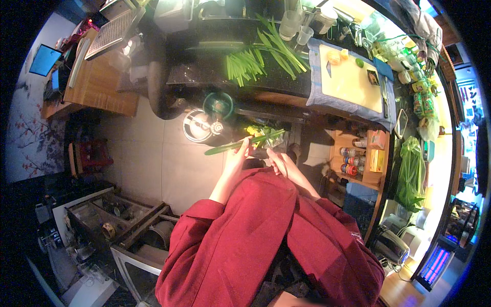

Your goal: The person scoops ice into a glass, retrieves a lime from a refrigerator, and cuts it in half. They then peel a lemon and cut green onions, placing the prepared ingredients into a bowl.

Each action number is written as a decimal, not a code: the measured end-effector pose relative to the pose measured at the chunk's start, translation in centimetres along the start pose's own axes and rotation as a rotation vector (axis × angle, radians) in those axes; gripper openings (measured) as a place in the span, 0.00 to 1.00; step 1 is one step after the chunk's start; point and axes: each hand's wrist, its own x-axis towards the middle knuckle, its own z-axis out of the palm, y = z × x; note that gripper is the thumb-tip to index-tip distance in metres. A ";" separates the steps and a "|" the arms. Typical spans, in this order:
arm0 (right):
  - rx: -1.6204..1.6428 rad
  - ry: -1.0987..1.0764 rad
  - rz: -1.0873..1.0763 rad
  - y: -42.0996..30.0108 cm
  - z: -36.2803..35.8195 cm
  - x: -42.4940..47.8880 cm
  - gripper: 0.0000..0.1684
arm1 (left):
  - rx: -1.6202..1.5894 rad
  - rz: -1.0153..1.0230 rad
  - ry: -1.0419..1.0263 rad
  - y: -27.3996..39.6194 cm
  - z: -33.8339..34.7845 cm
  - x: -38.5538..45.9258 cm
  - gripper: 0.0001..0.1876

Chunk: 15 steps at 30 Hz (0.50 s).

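Observation:
My left hand (238,150) pinches a long green leaf (224,148) between thumb and fingers. The leaf lies nearly level across my front, its rounded end to the left and its other end reaching over to the right. Close by on the right, my right hand (282,163) has its fingers curled below the leaf. A thin pale shape shows at its fingertips, too blurred to name, so its grip is unclear. Beneath the leaf are yellow and green plant scraps (253,131) beside clear plastic. Cut green leaf lengths (243,66) and longer leaves (282,50) rest on the dark counter ahead.
On a blue cloth (315,88) at the right lies a cutting board (349,82) with citrus pieces and a small knife. Plastic cups (289,26) stand behind the leaves. A round white bin (196,124) is on the floor. A green bag (410,172) lies along the right counter.

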 end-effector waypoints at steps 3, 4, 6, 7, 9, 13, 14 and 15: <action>-0.003 -0.007 0.019 0.0 0.5 0.6 0.37 | -0.100 -0.063 -0.020 -1.2 -0.2 0.3 0.21; 0.003 -0.003 0.050 0.5 0.7 1.2 0.38 | -0.141 -0.084 -0.034 -1.8 -0.5 0.5 0.22; 0.025 -0.009 0.107 1.6 1.0 2.5 0.40 | -0.131 -0.087 -0.006 -2.5 -0.9 1.0 0.22; 0.013 -0.003 0.119 2.2 1.2 2.8 0.41 | -0.126 -0.088 0.008 -2.7 -1.1 1.1 0.22; -0.015 0.007 0.138 3.0 1.4 3.4 0.42 | -0.140 -0.109 0.009 -3.6 -1.7 1.5 0.21; -0.082 0.008 0.173 3.7 1.4 4.6 0.45 | -0.145 -0.147 0.039 -4.8 -2.4 2.5 0.21; -0.111 0.003 0.164 3.9 1.4 4.7 0.45 | -0.144 -0.151 0.050 -5.0 -2.5 2.8 0.21; -0.136 0.000 0.160 4.3 1.4 4.8 0.46 | -0.135 -0.140 0.056 -5.1 -2.6 2.9 0.21</action>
